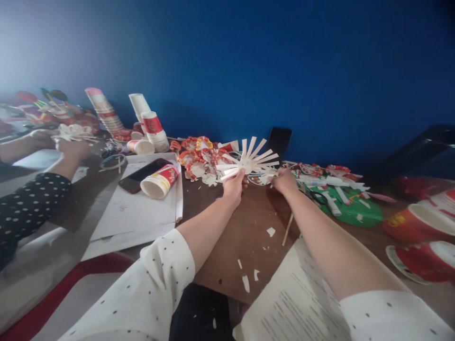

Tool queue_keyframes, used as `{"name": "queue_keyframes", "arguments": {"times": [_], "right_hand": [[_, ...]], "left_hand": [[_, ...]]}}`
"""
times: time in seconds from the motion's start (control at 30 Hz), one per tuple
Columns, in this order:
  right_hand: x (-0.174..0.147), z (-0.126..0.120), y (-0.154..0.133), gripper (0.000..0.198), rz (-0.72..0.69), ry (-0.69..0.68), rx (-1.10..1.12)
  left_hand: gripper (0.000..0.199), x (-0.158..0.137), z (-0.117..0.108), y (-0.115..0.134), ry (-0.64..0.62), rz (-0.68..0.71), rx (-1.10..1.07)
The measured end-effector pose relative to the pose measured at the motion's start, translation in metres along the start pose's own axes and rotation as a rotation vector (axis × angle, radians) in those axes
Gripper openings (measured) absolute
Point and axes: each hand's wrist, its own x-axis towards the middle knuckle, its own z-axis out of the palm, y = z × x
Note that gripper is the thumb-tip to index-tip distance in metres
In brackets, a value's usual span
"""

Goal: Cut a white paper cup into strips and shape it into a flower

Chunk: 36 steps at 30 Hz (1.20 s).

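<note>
My left hand (233, 188) pinches a paper cup cut into strips (248, 163), with the thumb on its round base. The strips spread out like a fan, white side toward me. To the right of it, my right hand (285, 182) has its fingers drawn together by white scraps; what they hold, if anything, is too small to make out. Behind and left of the cut cup lies a heap of red and white cut paper pieces (199, 156). Scissors (317, 197) with dark handles rest right of my right hand.
Stacked paper cups (155, 130) stand at the wall. Left, a phone (145, 175) and a paper cup (159, 182) lie on a white box (121, 213). A dark phone (279, 142) leans behind. A green sheet (366, 213) lies right. A co-worker's hands (73, 148) work far left.
</note>
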Motion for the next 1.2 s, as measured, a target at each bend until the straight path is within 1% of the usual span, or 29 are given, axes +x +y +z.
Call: {"name": "queue_keyframes", "arguments": {"times": [0.1, 0.2, 0.3, 0.37, 0.43, 0.5, 0.53, 0.6, 0.7, 0.8, 0.87, 0.9, 0.93, 1.0, 1.03, 1.07, 1.13, 1.2], "right_hand": [[-0.004, -0.006, 0.006, 0.032, 0.011, 0.012, 0.1], [-0.011, -0.016, 0.011, 0.031, 0.003, -0.008, 0.189], [-0.026, -0.026, 0.013, 0.034, 0.031, -0.031, 0.358], [-0.04, -0.029, 0.013, 0.035, 0.068, -0.095, 0.467], [-0.057, -0.029, 0.012, 0.033, 0.063, -0.223, 0.524], [-0.074, -0.024, 0.012, 0.027, -0.023, -0.33, 0.515], [-0.083, -0.021, 0.012, 0.025, -0.07, -0.342, 0.494], [-0.096, -0.013, 0.012, 0.019, -0.133, -0.329, 0.438], [-0.103, -0.007, 0.014, 0.019, -0.166, -0.316, 0.377], [-0.092, -0.015, 0.018, 0.02, -0.212, -0.272, 0.314], [-0.072, -0.029, 0.022, 0.02, -0.269, -0.165, 0.19], [-0.059, -0.036, 0.024, 0.02, -0.26, -0.116, 0.113], [-0.045, -0.043, 0.026, 0.019, -0.218, -0.08, 0.058], [-0.017, -0.053, 0.028, 0.014, -0.176, -0.08, -0.038], [-0.005, -0.056, 0.027, 0.011, -0.173, -0.097, -0.07], [0.005, -0.056, 0.026, 0.012, -0.2, -0.113, -0.083], [0.018, -0.053, 0.02, 0.027, -0.26, -0.163, -0.067], [0.022, -0.047, 0.011, 0.036, -0.316, -0.247, -0.113]], "left_hand": [[0.023, 0.002, -0.001, -0.002, -0.013, -0.006, 0.019], [0.024, 0.002, -0.001, -0.002, -0.017, 0.002, 0.028], [0.024, 0.002, 0.0, -0.001, -0.016, 0.025, 0.03], [0.024, 0.001, 0.0, 0.0, -0.006, 0.034, 0.028], [0.023, 0.001, 0.0, 0.0, -0.003, 0.024, 0.032], [0.021, 0.0, 0.0, 0.001, 0.003, 0.018, 0.035], [0.021, 0.0, 0.0, 0.001, 0.002, 0.02, 0.035], [0.022, -0.001, -0.001, 0.001, -0.014, 0.031, 0.03], [0.023, -0.003, -0.002, 0.003, -0.028, 0.03, 0.021], [0.023, -0.003, -0.002, 0.004, -0.015, 0.003, 0.017], [0.023, -0.003, -0.002, 0.004, -0.007, -0.01, 0.014], [0.022, -0.002, -0.001, 0.004, -0.007, -0.011, 0.011], [0.022, -0.002, -0.001, 0.004, -0.009, -0.009, 0.006], [0.019, -0.002, 0.0, 0.004, -0.023, -0.002, -0.005], [0.018, -0.002, 0.001, 0.004, -0.032, 0.003, -0.01], [0.017, -0.002, 0.001, 0.004, -0.041, 0.009, -0.012], [0.016, -0.002, 0.002, 0.005, -0.045, 0.014, -0.01], [0.017, -0.002, 0.002, 0.005, -0.039, 0.007, -0.008]]}}
